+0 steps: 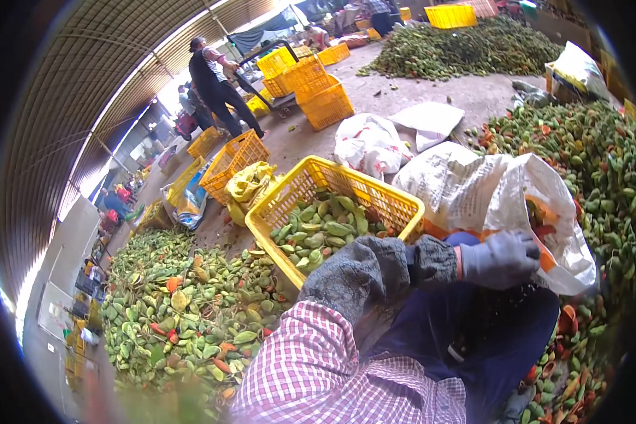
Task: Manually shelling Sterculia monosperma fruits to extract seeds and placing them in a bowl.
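Observation:
My left hand (503,259), in a grey glove, reaches across from the left with its fingers curled at the mouth of a white woven sack (456,185). Whether it grips anything is hidden. Orange-red and green pieces show inside the sack. Over the forearm is a dark patterned sleeve cover, above it a red-and-white checked sleeve. Beyond the forearm a yellow plastic crate (281,254) stands partly filled with green pods (339,228). Dark blue trouser legs (477,318) lie below the hand. My right hand cannot be made out.
Piles of green pods lie at the left (191,307), at the right (599,175) and farther back (466,47). White sacks (371,143) lie beyond the crate. An orange crate (236,164) stands behind it. A person (217,85) stands at a cart with stacked crates (323,100).

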### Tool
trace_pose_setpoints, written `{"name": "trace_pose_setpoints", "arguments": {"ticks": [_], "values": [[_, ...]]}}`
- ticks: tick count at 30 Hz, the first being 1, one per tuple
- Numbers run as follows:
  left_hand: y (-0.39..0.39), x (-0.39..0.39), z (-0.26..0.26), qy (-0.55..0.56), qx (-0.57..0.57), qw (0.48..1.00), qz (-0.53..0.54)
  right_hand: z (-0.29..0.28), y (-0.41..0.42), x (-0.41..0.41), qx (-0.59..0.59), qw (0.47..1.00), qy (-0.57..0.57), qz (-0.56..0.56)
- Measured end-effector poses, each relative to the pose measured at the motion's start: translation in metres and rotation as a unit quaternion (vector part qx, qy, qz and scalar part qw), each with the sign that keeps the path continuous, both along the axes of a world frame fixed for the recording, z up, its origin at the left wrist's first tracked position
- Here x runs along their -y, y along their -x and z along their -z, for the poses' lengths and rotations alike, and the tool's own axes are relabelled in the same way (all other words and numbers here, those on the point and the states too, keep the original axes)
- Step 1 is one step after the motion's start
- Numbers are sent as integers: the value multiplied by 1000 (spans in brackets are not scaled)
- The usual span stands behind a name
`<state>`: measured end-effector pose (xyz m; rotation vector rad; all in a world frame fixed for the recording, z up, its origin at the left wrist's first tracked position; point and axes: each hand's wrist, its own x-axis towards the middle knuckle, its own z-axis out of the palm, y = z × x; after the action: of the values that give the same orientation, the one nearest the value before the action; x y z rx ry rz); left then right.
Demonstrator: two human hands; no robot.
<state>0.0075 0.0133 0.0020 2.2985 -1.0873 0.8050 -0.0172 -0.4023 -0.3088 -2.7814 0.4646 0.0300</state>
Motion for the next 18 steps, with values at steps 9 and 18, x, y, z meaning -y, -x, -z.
{"name": "trace_pose_setpoints", "arguments": {"ticks": [9,18], "values": [[16,13,13,20,-59,997,-34,-17,-10,11,20,1000,9,-2],[26,18,4,-211,-200,951,-107,-59,2,27,107,992,-69,14]]}}
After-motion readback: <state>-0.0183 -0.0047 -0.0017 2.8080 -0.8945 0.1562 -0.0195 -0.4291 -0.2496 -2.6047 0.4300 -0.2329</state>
